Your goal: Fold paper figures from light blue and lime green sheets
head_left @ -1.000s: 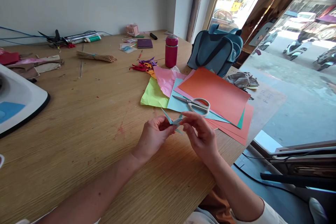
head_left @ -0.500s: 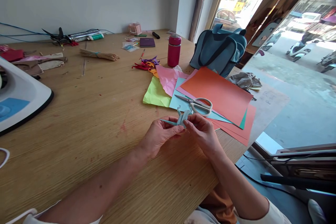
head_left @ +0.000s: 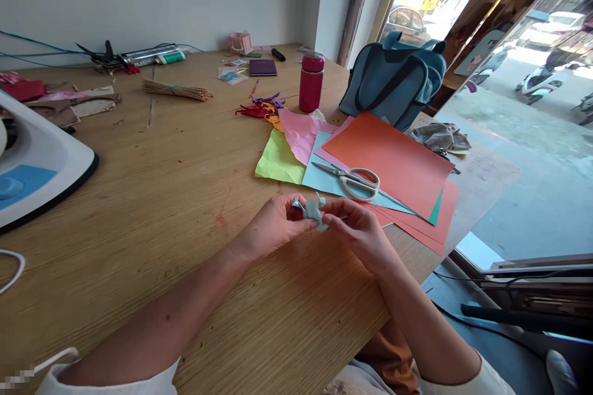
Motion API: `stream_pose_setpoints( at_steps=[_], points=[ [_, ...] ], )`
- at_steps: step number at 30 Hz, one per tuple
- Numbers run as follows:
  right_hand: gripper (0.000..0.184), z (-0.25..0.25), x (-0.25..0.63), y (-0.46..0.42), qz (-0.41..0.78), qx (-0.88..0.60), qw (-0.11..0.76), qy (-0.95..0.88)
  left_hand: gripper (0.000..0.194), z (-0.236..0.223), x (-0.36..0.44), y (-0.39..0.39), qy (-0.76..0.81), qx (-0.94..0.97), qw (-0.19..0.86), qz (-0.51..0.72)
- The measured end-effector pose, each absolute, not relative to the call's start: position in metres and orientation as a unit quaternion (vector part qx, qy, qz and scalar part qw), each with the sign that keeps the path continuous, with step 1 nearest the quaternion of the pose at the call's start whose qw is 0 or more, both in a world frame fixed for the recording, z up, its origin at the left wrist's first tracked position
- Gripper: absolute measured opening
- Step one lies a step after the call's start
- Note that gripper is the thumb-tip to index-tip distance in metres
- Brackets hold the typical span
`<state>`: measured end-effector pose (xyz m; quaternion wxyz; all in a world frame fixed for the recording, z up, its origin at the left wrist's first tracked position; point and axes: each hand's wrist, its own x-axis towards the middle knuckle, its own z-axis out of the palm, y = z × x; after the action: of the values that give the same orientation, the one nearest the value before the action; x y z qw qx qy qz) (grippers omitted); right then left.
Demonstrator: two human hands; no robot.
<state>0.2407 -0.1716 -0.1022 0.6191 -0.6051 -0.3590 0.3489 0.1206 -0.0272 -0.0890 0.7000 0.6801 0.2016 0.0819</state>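
Above the near part of the pale brown wooden table [head_left: 139, 197], holds a small light-blue folded paper piece [head_left: 311, 210] between both hands, just nearer than the colored sheets. With the left hand [head_left: 273, 225], grasps the paper piece at its left and lower parts, thumb across the near side, fingers curled behind. With the right hand [head_left: 364, 231], pinches the right edge in a light grip, thumb and index finger close together. Shows several narrow folded tips sticking up and out around a flatter middle. Just beyond the hands, has metal scissors with off-white loop handles [head_left: 346, 175] lying on a light-blue paper sheet [head_left: 319, 182], blades pointing left. To the right, overlaps an orange paper sheet [head_left: 389, 154] with coral paper sheets [head_left: 447, 216]; to the left of these, has a creased yellow-green paper [head_left: 280, 160] partly under a crumpled pink paper [head_left: 296, 136]. Farther back, includes red, orange and purple strips [head_left: 264, 108], a red cylindrical bottle [head_left: 311, 83] and, to its right, a blue fabric bag with dark straps [head_left: 384, 83]. Toward the far left, includes a tied bundle of thin tan sticks [head_left: 178, 91]; at the left edge, a white-and-blue appliance [head_left: 41, 179], partly out of view.
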Motion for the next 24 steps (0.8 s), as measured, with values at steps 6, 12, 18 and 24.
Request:
stream_pose_setpoints(
  at_steps=[6, 12, 18, 24],
  points=[
    [0.029, -0.1013, 0.2435, -0.1725, 0.376, -0.617, 0.617, -0.313, 0.03, -0.0928, 0.1197, -0.0281, 0.238, 0.691, 0.669, 0.138],
    [0.033, -0.1024, 0.2403, -0.1697, 0.36, -0.628, 0.613, -0.317, 0.023, -0.0943, 0.1181, -0.0337, 0.249, 0.699, 0.663, 0.096],
    [0.031, -0.1014, 0.237, -0.1691, 0.352, -0.627, 0.614, -0.327, 0.019, -0.0975, 0.1172, -0.0357, 0.249, 0.7, 0.66, 0.117],
    [0.03, -0.0996, 0.2342, -0.1691, 0.319, -0.65, 0.609, -0.324, 0.022, -0.0985, 0.1196, -0.0375, 0.291, 0.65, 0.692, 0.117]
  ],
)
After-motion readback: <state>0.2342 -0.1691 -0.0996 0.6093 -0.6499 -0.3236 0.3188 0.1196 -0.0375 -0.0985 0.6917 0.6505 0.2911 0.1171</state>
